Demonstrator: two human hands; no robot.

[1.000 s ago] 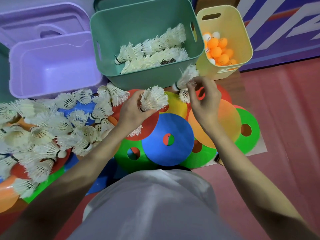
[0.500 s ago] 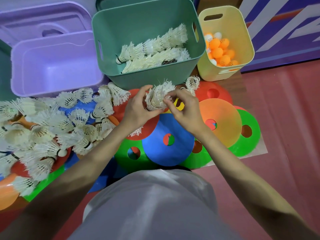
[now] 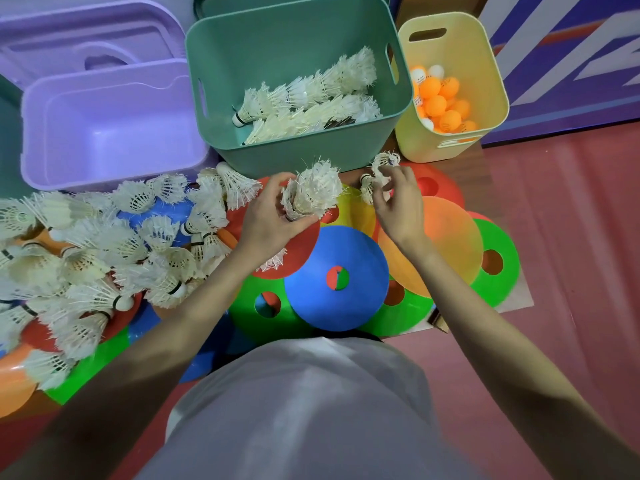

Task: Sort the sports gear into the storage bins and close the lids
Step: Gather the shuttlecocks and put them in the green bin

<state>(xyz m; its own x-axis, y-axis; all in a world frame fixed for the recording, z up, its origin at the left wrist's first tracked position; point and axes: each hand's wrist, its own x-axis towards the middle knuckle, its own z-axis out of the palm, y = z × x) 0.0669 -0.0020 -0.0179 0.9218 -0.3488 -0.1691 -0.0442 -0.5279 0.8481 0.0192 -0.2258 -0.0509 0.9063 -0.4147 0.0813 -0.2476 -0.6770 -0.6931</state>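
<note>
l hand w/ shuttlecock stack, r hand maybe another

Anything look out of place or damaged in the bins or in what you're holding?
Yellow bin holds mostly orange balls plus a few white ones. The shuttlecocks gripped by the left hand look frayed, feathers splayed unevenly. Nothing spilled.

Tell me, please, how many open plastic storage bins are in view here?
3, in a row behind the gear: a lilac plastic bin on the left, a teal plastic bin holding shuttlecocks in the middle, and a pale yellow plastic bin holding balls on the right. More may lie out of frame.
</note>
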